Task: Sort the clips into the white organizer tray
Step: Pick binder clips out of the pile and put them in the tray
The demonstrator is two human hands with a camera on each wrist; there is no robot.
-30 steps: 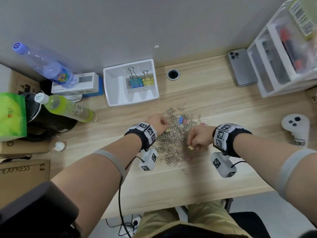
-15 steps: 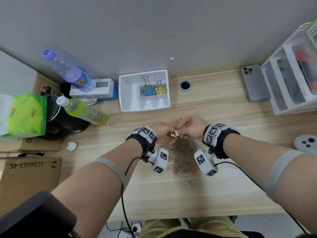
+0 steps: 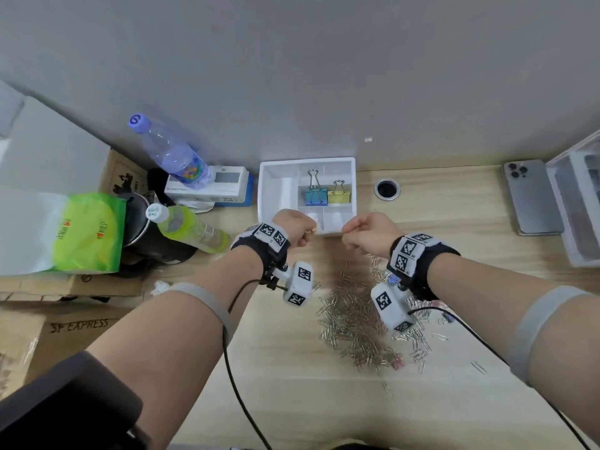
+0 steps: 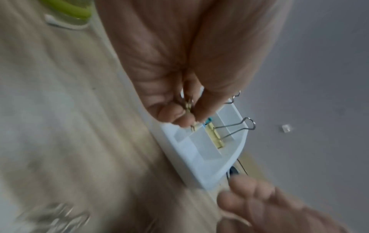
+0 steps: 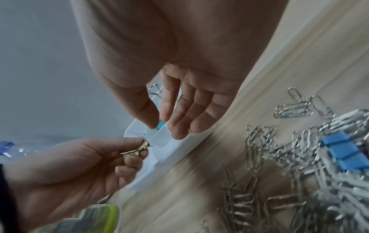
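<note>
The white organizer tray (image 3: 261,193) stands at the back of the desk, with a blue binder clip (image 3: 313,196) and a yellow binder clip (image 3: 338,195) in a middle compartment. My left hand (image 3: 305,233) hovers at the tray's near edge and pinches a few small gold clips (image 4: 189,105) between thumb and fingers. In the right wrist view these gold clips (image 5: 137,149) sit over the tray wall (image 5: 179,151). Beside it my right hand (image 3: 347,230) holds nothing, its fingers (image 5: 179,113) relaxed above the tray's front edge. A pile of silver paper clips (image 3: 360,316) lies under my wrists.
Small blue binder clips (image 5: 343,151) lie in the pile. Left of the tray are a green drink bottle (image 3: 191,228), a water bottle (image 3: 168,151) and a black kettle (image 3: 143,228). A phone (image 3: 532,196) and clear drawers (image 3: 578,196) are at the right. A cable hole (image 3: 386,189) is beside the tray.
Both hands rose from the paper clip pile, met above it with the small gold clips, then moved forward to the tray's near edge. The left hand now holds the clips.
</note>
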